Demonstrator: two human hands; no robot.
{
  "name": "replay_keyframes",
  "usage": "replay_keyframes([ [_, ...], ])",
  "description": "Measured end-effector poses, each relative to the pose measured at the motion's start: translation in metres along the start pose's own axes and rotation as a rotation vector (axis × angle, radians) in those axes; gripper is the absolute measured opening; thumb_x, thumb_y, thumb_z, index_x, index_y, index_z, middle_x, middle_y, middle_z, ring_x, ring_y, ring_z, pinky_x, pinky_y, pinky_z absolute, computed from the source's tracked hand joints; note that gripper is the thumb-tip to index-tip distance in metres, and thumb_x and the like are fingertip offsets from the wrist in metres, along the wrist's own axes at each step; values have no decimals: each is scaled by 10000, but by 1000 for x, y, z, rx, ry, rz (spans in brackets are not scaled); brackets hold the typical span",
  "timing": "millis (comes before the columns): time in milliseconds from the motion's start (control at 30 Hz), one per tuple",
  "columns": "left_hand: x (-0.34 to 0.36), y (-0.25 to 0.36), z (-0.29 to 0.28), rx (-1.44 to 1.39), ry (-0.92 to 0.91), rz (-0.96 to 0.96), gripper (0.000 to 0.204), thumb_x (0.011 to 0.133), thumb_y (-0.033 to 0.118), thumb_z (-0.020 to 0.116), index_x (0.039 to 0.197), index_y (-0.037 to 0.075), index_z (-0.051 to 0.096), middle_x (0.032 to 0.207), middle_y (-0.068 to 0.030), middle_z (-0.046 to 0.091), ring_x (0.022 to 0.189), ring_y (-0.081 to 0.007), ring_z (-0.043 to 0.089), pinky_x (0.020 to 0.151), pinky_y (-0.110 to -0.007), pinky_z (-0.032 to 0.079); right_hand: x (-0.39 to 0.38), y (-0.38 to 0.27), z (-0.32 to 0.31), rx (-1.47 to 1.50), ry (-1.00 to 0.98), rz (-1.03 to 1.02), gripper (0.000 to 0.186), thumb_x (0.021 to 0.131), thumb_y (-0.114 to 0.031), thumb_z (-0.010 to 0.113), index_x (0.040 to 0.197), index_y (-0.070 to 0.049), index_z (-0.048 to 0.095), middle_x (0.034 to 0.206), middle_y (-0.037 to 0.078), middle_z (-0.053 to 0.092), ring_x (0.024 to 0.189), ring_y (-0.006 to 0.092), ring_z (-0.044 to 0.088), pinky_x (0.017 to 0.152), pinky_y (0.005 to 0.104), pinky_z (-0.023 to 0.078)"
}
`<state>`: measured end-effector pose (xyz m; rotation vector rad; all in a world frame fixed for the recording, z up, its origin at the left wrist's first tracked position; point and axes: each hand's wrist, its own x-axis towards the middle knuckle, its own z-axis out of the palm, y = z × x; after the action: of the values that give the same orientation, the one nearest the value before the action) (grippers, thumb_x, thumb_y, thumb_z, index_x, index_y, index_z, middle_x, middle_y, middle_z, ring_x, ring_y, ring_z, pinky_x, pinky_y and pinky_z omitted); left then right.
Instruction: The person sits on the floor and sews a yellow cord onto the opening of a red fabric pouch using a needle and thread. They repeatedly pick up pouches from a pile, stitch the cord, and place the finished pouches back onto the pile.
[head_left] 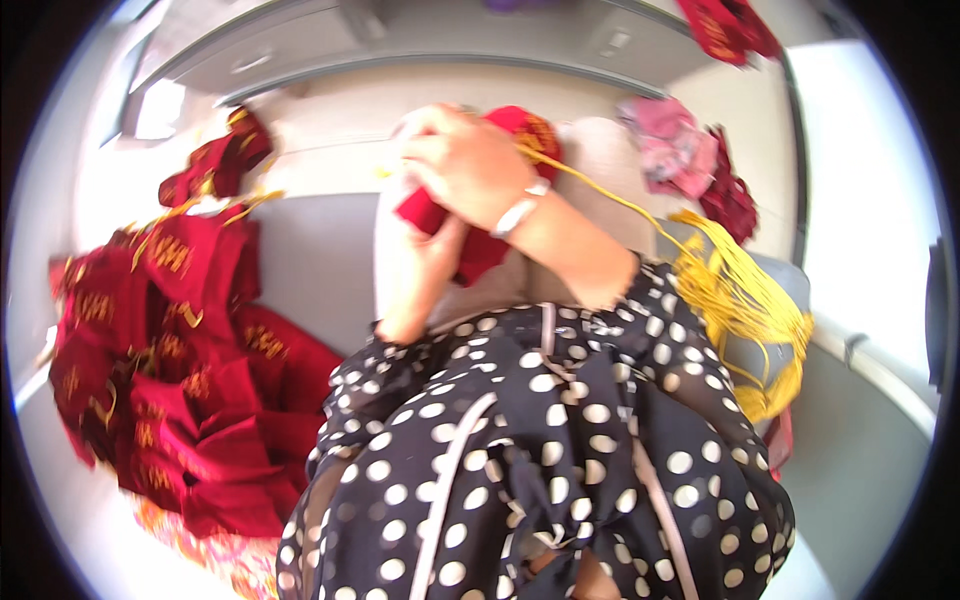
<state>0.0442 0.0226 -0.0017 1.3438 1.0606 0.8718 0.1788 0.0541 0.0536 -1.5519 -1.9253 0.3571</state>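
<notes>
Both hands close on one red pouch (478,240): right hand (470,165) above, left hand (415,255) beneath. Feed yellow cord (610,195) slowly, keeping tension even to its tassel bundle (745,310).

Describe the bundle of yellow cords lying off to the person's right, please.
The bundle of yellow cords is a thick hank of thin, bright yellow strings that look like smooth braided thread. It lies loosely on the pale surface at the person's right, fanning and curling downward beside the polka-dot garment. One strand runs taut up and left to the red fabric piece gripped in the right hand, with the left hand beneath. Neither hand touches the bundle itself.
</notes>
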Motion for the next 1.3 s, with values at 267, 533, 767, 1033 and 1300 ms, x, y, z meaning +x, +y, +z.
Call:
replay_keyframes([
  [267, -5, 16, -4, -230, 38, -172, 180, 872, 55, 634, 1025, -37, 611, 943, -51, 647, 821, -88, 573, 717, -250, 475, 29, 2, 23, 110, -13, 249, 160, 651, -228, 635, 750, -111, 681, 771, 117, 642, 751, 283, 644, 680, 404, 511],
  [533, -1, 14, -4, -219, -66, -215, 273, 868, 41, 640, 1129, -23, 596, 1040, -63, 648, 917, -121, 601, 832, -257, 481, 35, 42, 8, 470, -151, 588, 250, 680, -274, 667, 831, -81, 718, 774, 116, 692, 739, 247, 669, 713, 345, 518],
  [767, -5, 25, -5, -184, 9, -248, 282, 870, 36, 634, 1143, -25, 592, 1082, -75, 637, 956, -132, 595, 861, -274, 477, 12, 59, -27, 258, -143, 424, 326, 751, -351, 670, 932, -81, 692, 874, 111, 689, 860, 245, 655, 777, 354, 504],
  [1033, 1, 19, -1, -281, 18, -292, 298, 869, 44, 637, 1156, -19, 589, 1094, -82, 638, 968, -147, 606, 862, -277, 487, -179, 267, -165, -418, -442, 1102, 793, 739, -554, 648, 1311, -44, 444, 1230, 195, 567, 1140, 329, 548, 978, 381, 421],
  [1300, 2, 25, -1, -327, 51, -323, 306, 870, 55, 637, 1160, -22, 581, 1093, -101, 636, 962, -164, 615, 843, -290, 507, -257, 264, -192, -357, -734, 1334, 899, 737, -677, 569, 1213, 84, 523, 1238, 279, 529, 1139, 363, 538, 969, 380, 421],
])
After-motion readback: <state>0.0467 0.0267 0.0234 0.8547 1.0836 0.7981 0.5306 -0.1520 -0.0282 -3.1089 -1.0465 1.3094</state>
